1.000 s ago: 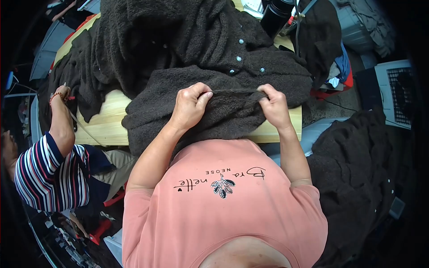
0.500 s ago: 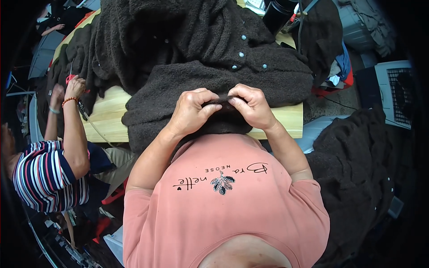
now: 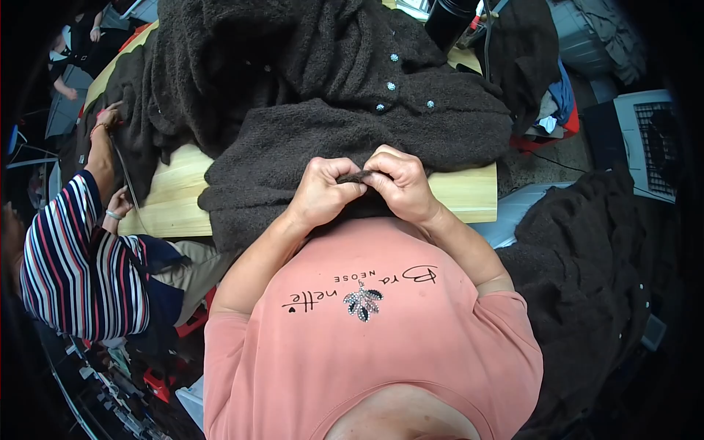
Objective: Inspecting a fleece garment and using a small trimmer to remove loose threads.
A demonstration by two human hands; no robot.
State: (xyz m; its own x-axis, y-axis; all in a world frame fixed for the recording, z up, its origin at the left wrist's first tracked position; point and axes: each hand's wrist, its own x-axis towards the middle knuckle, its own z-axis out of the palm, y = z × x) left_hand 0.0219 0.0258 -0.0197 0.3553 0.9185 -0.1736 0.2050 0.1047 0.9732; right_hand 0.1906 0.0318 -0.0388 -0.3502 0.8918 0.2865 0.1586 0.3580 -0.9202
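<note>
A dark brown fuzzy knit garment (image 3: 315,136) is spread over the wooden table, its near part hanging over the front edge toward me. Pale jewelled buttons (image 3: 391,86) sit on its far right part. My left hand (image 3: 326,192) pinches the near edge of the cloth between thumb and fingers. Close beside it, my right hand (image 3: 400,183) grips the same edge. A short, narrow fold of cloth stretches between the two hands. Fingers hide the exact spot where each hand holds it.
A co-worker in a striped shirt (image 3: 88,257) reaches over the left of the light wooden table (image 3: 172,198). A black cylinder (image 3: 447,26) stands at the far right. More dark knit garments (image 3: 579,293) are heaped at my right, near a red bin (image 3: 546,139).
My hands have drawn closer together and slightly lower, still pinching the cloth edge. The co-worker's one arm has reached farther across the garments, while the other has lowered.
</note>
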